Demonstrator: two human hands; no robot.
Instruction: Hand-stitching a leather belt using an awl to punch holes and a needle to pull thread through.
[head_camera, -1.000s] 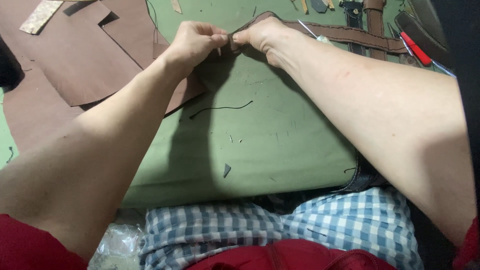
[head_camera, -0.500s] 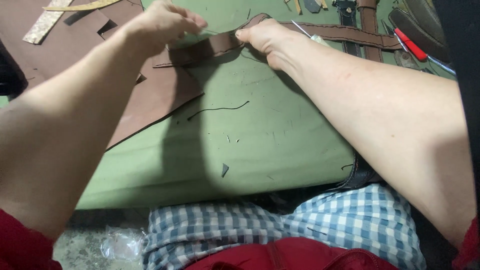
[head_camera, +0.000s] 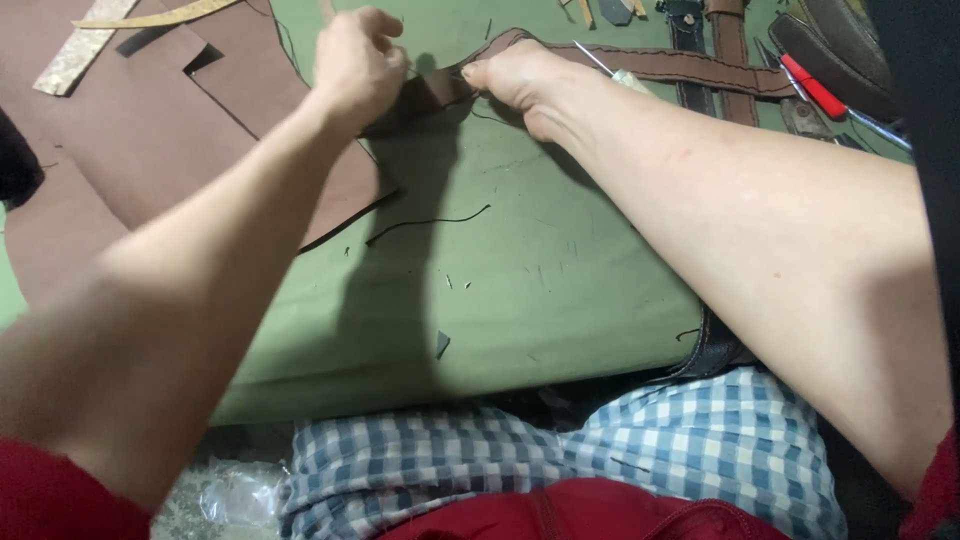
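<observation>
A long brown leather strap (head_camera: 680, 68) with stitching along its edges lies across the far side of a green work mat (head_camera: 520, 290). My right hand (head_camera: 520, 78) pinches the strap's left end with thumb and fingers. My left hand (head_camera: 355, 65) is closed just to the left of it, fingers curled at the same strap end; what it pinches is too small to make out. A thin dark thread (head_camera: 430, 222) lies loose on the mat below both hands.
Large brown leather sheets (head_camera: 140, 150) cover the left of the mat. A pale patterned strip (head_camera: 80, 55) lies far left. A red-handled tool (head_camera: 812, 85), metal tools and dark straps sit at the far right. Small leather scraps dot the mat.
My left hand pulled away to the left and came back toward the strap end. My right hand stayed on the strap.
</observation>
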